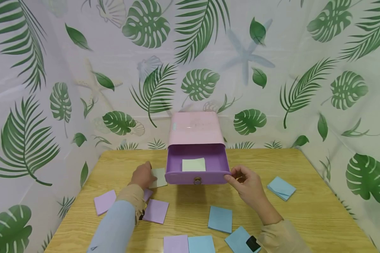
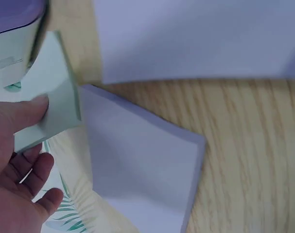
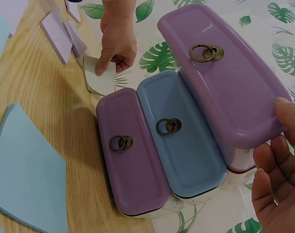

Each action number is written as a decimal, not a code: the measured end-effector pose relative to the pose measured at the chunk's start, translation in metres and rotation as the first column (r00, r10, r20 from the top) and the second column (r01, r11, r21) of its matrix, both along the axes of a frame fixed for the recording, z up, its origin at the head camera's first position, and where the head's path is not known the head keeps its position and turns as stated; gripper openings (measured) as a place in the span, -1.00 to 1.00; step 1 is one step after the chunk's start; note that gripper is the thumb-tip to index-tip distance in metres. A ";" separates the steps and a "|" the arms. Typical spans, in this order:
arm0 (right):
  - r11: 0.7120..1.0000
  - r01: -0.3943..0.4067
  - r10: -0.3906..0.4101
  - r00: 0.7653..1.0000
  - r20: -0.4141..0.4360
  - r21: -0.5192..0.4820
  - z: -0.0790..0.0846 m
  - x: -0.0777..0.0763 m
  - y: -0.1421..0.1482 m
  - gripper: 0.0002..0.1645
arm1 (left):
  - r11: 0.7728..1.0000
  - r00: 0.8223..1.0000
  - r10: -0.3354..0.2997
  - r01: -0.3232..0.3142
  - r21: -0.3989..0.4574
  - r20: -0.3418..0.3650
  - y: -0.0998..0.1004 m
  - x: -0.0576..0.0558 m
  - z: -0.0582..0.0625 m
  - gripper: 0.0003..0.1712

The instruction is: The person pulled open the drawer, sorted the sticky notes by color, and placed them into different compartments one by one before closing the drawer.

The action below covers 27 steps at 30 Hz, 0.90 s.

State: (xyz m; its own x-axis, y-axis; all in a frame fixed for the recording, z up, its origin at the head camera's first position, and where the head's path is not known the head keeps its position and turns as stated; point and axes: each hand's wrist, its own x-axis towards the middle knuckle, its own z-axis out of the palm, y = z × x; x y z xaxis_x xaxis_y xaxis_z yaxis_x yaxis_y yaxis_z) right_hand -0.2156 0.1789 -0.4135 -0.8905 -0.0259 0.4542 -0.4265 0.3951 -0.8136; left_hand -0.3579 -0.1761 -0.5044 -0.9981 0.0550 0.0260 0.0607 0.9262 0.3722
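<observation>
A small pink chest of drawers stands at the back of the table, its purple top drawer pulled out. Inside that drawer lies a pale green sticky note pad. My right hand pinches the drawer's right front corner between thumb and fingers. To the left of the chest, my left hand grips another pale green sticky note pad, thumb on top and fingers beneath. In the right wrist view, a blue drawer and a lower purple drawer are closed, each with a ring pull.
Purple sticky note pads lie around my left forearm. Blue pads lie at the front and one blue stack sits on the right. Behind the wooden table hangs a leaf-patterned sheet.
</observation>
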 end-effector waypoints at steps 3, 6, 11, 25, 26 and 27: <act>1.000 0.001 -0.001 1.000 0.002 -0.001 -0.001 0.000 0.000 -0.84 | 0.995 0.999 0.009 -0.005 0.095 -0.040 -0.002 0.001 0.000 -0.64; 1.000 0.004 -0.004 1.000 0.003 0.004 -0.001 0.000 0.000 -0.84 | 0.981 0.997 0.030 -0.015 0.193 -0.075 -0.003 0.002 0.001 -0.74; 1.000 0.002 -0.002 1.000 0.013 0.002 -0.001 0.000 0.000 -0.84 | 0.953 0.992 0.026 0.013 0.303 -0.124 -0.005 0.004 0.008 -0.82; 1.000 -0.003 0.003 1.000 0.008 0.005 -0.001 0.000 0.001 -0.84 | 0.922 0.972 0.035 0.059 0.383 -0.233 -0.018 0.008 0.042 -0.78; 1.000 -0.002 0.002 1.000 0.009 0.005 -0.001 0.000 0.001 -0.84 | 0.918 0.969 0.046 0.055 0.393 -0.243 -0.019 0.008 0.046 -0.78; 1.000 -0.003 0.003 1.000 0.010 0.004 -0.001 0.000 0.001 -0.84 | 0.913 0.965 0.058 0.053 0.405 -0.257 -0.020 0.008 0.051 -0.78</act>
